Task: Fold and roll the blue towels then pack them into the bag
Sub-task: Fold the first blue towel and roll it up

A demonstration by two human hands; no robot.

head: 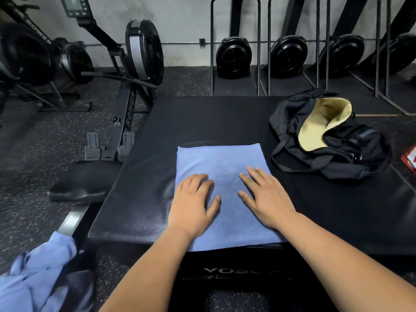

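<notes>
A folded blue towel (222, 161) lies flat on a black padded box (202, 118), reaching its near edge. My left hand (193, 203) rests palm down on the towel's left half, fingers straight. My right hand (265, 197) lies flat on the right half, fingers spread. A black bag (337, 152) with a yellow lining sits open at the box's right side, well apart from both hands. More blue towel cloth (36, 278) lies crumpled at the lower left, off the box.
A rowing machine (132, 86) with its black seat (81, 179) stands left of the box. Several upright rowers (234, 55) line the far wall. A red and white object (410, 157) shows at the right edge. Speckled rubber floor surrounds the box.
</notes>
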